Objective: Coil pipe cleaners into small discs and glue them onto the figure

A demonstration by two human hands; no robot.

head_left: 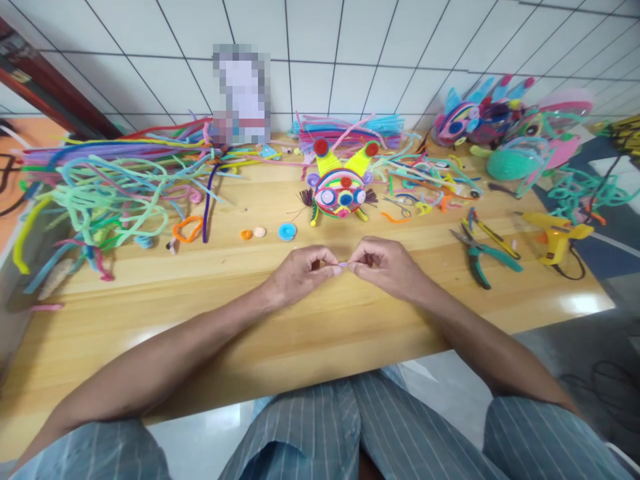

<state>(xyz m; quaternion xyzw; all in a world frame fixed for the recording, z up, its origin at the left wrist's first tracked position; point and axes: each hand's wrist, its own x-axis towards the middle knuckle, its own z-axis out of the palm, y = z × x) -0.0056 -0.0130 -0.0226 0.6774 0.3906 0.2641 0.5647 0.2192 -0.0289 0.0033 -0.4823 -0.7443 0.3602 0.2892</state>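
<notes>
No legible text, labels, brands or numbers anywhere in view. The upright item (242, 93) at the back of the table (300, 333) is blurred out; nothing on it can be read. Glue gun (555, 239) and pliers (480, 257): any markings are too small to make out.

The tiny fuzzy piece (343, 265) pinched between the hands is pale purple. The wooden counter (320, 320) is light yellow-brown. The round fuzzy craft creature (340, 190) has red, blue, pink and green rings and two yellow ears with red dots. The small flat fuzzy coil (287, 231) is bright blue. The pliers (480, 257) have teal handles. The plastic glue gun (555, 237) is yellow. The person's trousers (310, 427) are grey-blue with thin stripes.
</notes>
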